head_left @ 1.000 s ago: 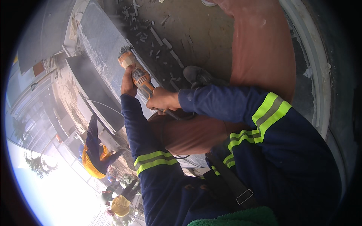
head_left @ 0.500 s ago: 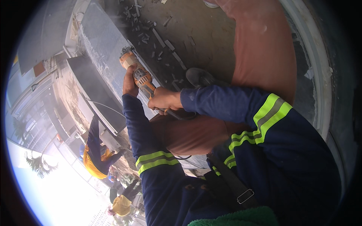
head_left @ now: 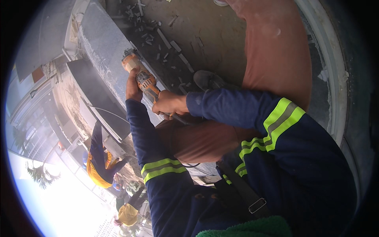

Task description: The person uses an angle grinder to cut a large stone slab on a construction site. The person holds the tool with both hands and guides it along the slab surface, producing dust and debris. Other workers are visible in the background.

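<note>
Left hand [head_left: 133, 87] wrapped round grinder [head_left: 146, 81] behind its head, right hand [head_left: 169, 103] gripping its rear, likely for steadiness

Power tool [head_left: 147, 83]: there was one, orange and grey.
Bare hands: two gripped it, the left hand [head_left: 134, 86] farther off and the right hand [head_left: 169, 103] nearer.
Grey slab [head_left: 102, 41]: one showed far left.
Dark panel [head_left: 92, 81]: one stood left of that.
Pale offcuts [head_left: 164, 38]: many lay on the far side, too small to count; at least three were long strips.
Reddish trouser legs [head_left: 276, 51]: two were visible.
Dark shoe [head_left: 206, 80]: one showed fairly clearly.
Co-workers in yellow [head_left: 96, 172]: two were at far left.
Palm tree [head_left: 41, 173]: one rose far left.
Metal buckle [head_left: 257, 205]: one sat near.
Green cloth [head_left: 252, 228]: one lay nearest.
</note>
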Demonstrator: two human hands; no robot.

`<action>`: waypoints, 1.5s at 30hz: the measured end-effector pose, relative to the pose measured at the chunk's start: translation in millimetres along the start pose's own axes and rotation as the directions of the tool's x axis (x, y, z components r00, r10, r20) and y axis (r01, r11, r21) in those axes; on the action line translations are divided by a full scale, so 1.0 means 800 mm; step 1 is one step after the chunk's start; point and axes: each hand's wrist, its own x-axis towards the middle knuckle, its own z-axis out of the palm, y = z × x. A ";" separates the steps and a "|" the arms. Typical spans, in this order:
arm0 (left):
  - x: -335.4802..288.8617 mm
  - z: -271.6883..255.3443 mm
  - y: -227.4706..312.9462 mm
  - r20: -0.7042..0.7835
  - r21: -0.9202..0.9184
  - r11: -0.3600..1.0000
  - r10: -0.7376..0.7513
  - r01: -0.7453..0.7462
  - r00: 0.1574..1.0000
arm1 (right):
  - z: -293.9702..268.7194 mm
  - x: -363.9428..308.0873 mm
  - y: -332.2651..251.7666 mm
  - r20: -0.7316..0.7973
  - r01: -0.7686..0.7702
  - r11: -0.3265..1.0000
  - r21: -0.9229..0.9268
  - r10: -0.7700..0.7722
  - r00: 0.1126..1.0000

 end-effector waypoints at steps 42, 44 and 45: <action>-0.003 -0.004 0.006 0.053 0.027 0.999 -0.036 0.035 0.998 | 0.002 -0.007 -0.001 0.010 -0.023 0.998 -0.055 0.023 1.000; -0.006 0.002 0.010 0.045 0.031 0.999 -0.034 0.033 0.998 | 0.001 -0.007 -0.002 0.010 -0.024 0.998 -0.051 0.024 1.000; -0.005 -0.001 0.008 0.051 0.024 0.999 -0.037 0.035 0.998 | 0.002 -0.007 -0.002 0.010 -0.027 0.998 -0.051 0.027 1.000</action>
